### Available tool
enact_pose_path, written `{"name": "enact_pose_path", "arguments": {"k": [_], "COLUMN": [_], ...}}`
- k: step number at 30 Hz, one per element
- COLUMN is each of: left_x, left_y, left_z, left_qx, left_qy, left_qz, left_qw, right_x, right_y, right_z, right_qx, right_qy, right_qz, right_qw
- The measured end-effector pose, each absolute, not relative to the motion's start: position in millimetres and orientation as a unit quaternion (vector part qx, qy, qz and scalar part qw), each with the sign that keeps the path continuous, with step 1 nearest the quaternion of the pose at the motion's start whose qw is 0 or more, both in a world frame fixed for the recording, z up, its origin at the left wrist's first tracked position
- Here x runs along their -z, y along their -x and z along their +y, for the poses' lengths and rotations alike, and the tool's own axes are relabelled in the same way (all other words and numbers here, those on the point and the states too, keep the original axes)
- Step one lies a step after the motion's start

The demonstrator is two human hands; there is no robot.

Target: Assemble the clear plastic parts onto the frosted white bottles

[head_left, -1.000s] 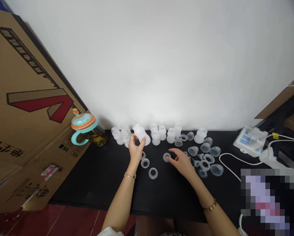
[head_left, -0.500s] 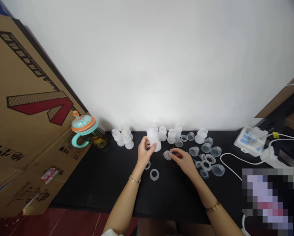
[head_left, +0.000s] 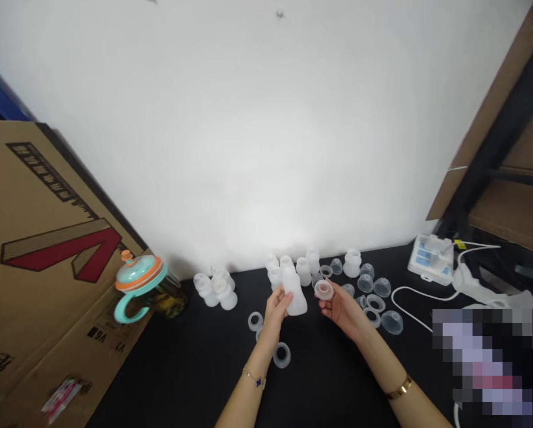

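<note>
Frosted plastic bottle (head_left: 295,295) sits tilted in the left hand (head_left: 275,315), whose fingers wrap its lower body; its long axis runs from the narrower end, up and toward the back of the bench, down to the wider end, which points toward the right hand (head_left: 343,309); the left hand is the nearer one, and the right shows no contact with the bottle. Translucent ring (head_left: 323,290) with a pinkish centre is pinched between the right thumb and fingers, its round face turned upward, near the bottle's right side with a small gap between them; the hands are apart, each closed on its own piece, with both pieces between them. Black bench (head_left: 168,380) carries clusters of frosted bottles (head_left: 215,291) behind the hands; two clear rings (head_left: 255,321) lie below the left hand; clear funnel-shaped cups (head_left: 381,288) gather to the right, beyond them a white electric pump unit (head_left: 429,258) with a white cable (head_left: 409,291); a teal-and-orange lidded cup (head_left: 140,279) stands at the bench's left end, against a cardboard carton (head_left: 47,249).
</note>
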State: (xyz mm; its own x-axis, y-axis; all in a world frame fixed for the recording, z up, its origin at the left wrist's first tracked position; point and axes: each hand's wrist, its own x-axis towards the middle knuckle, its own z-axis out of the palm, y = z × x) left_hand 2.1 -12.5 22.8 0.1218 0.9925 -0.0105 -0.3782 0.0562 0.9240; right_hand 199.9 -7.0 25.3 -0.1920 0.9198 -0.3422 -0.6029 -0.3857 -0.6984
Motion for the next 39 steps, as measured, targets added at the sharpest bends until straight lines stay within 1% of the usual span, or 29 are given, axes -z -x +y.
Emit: {"name": "enact_pose_path", "arguments": {"k": [6,13,18,21,24,28,30,32,35,39], "left_x": [-29.6,-37.6,-34.1,-32.0,-30.4,-26.7,-25.1,-24.6,-25.9,-26.2], "left_y": [0.2,3.4,6.8,9.2,10.2,9.3,8.7,8.2,7.2,5.2], "left_z": [-15.9,-18.9,-17.2,-15.6,-13.9,-12.5,-12.8,-13.9,-16.3,-18.5], "left_qx": [-0.540,-0.550,-0.546,-0.535,-0.538,-0.539,-0.532,-0.523,-0.506,-0.493], "left_qy": [-0.421,-0.405,-0.420,-0.437,-0.452,-0.513,-0.559,-0.609,-0.661,-0.684], "left_qz": [0.378,0.384,0.388,0.407,0.421,0.445,0.480,0.506,0.514,0.513], "left_qw": [0.623,0.621,0.613,0.598,0.573,0.498,0.418,0.316,0.205,0.160], "right_x": [-24.3,-23.3,-26.9,-30.3,-31.4,-28.4,-25.5,-22.2,-18.5,-20.7], "right_y": [-200.1,-206.7,-206.3,-205.0,-204.5,-203.6,-202.7,-202.2,-204.6,-213.8], "right_z": [-7.6,-5.2,-8.6,-7.1,-0.1,9.2,10.2,8.8,4.8,0.7], "right_qx": [-0.747,-0.667,-0.671,-0.626,-0.543,-0.374,-0.289,-0.226,-0.180,-0.151], "right_qy": [0.367,0.417,0.405,0.416,0.442,0.470,0.475,0.475,0.475,0.485], "right_qz": [-0.216,-0.313,-0.269,-0.313,-0.398,-0.532,-0.592,-0.632,-0.658,-0.657], "right_qw": [0.510,0.533,0.560,0.580,0.593,0.597,0.584,0.570,0.555,0.557]}}
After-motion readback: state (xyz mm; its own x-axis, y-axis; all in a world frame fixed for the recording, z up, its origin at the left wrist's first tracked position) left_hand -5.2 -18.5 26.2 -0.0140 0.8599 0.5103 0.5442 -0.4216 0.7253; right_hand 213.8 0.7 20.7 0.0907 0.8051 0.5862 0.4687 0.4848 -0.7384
